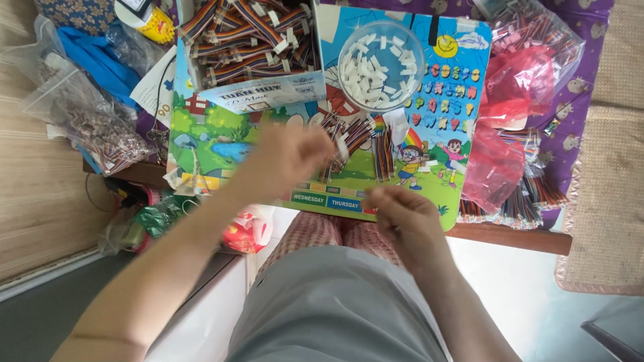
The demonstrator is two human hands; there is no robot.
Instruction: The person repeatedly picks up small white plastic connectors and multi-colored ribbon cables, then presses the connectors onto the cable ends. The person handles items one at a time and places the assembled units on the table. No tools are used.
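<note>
Hovering over a colourful cartoon board (221, 137) on the counter (510, 236), the left hand (290, 155) pinches a ribbon-cable piece (343, 144), fingers curled. Right hand (401, 216) sits loosely curled nr the board's front edge; grip can't be told. More rainbow cables (382, 153) lie btwn the hands, w/ a clear bowl of white connectors (380, 65) beyond.

Left hand (292, 155) over ribbon cables (365, 144), colourful board (221, 134)

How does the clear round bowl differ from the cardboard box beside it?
The clear round bowl is transparent and circular; the cardboard box is opaque and rectangular. The bowl holds small white connector pieces; the box holds bundles of rainbow ribbon cables. Both are open and rest on the colourful cartoon board.
</note>
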